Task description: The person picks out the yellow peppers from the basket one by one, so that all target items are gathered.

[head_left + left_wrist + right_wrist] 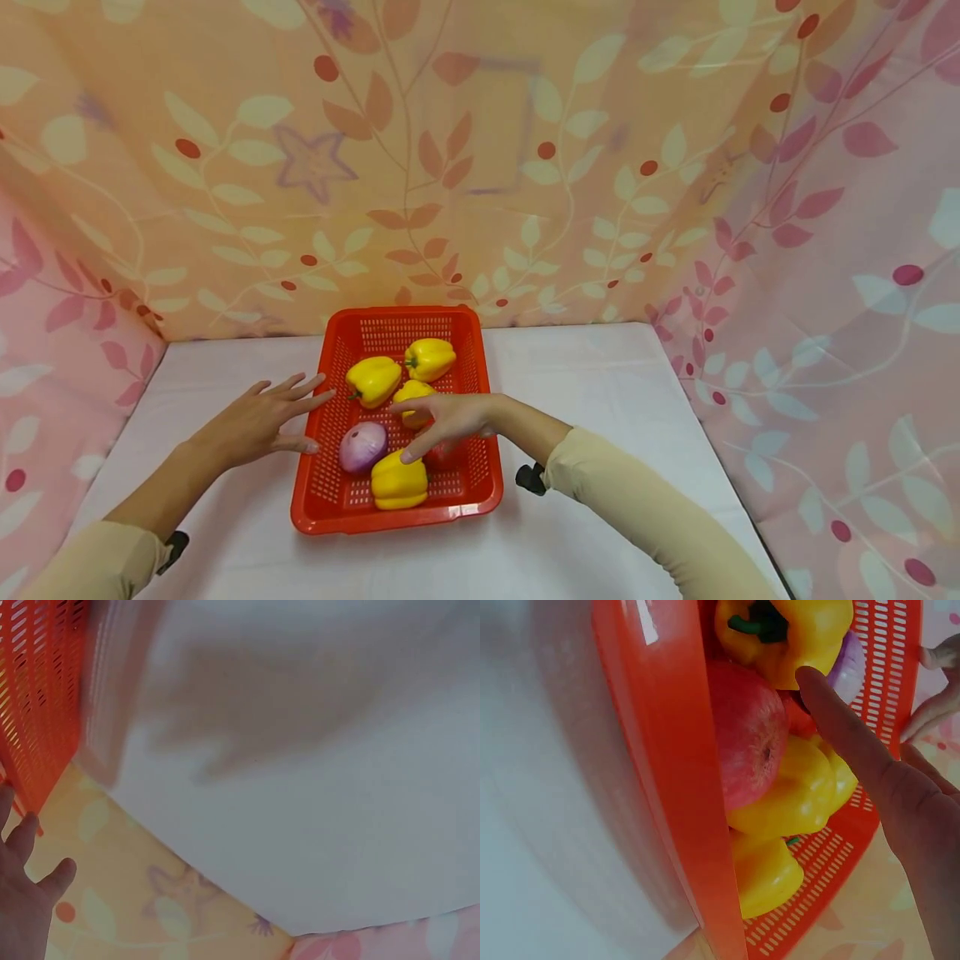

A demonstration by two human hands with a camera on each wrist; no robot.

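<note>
Inside a red plastic basket (397, 522) lie several yellow bell peppers (375, 381) and a purple onion (363, 447). A round pinkish-red item (748, 735) with a rough brownish end sits by the basket's right wall; in the head view my right hand largely hides it. My right hand (453, 419) hovers over the basket with fingers spread, its thumb overlapping the near yellow pepper (400, 483). At the basket's left rim is my left hand (255, 423), fingers extended and apart, holding nothing; its fingertips overlap the rim in the head view.
The basket stands on a white-covered table (577, 375). Floral cloth (480, 167) hangs behind the table and along both sides. Both forearms wear beige sleeves (637, 500) with dark straps at the wrists.
</note>
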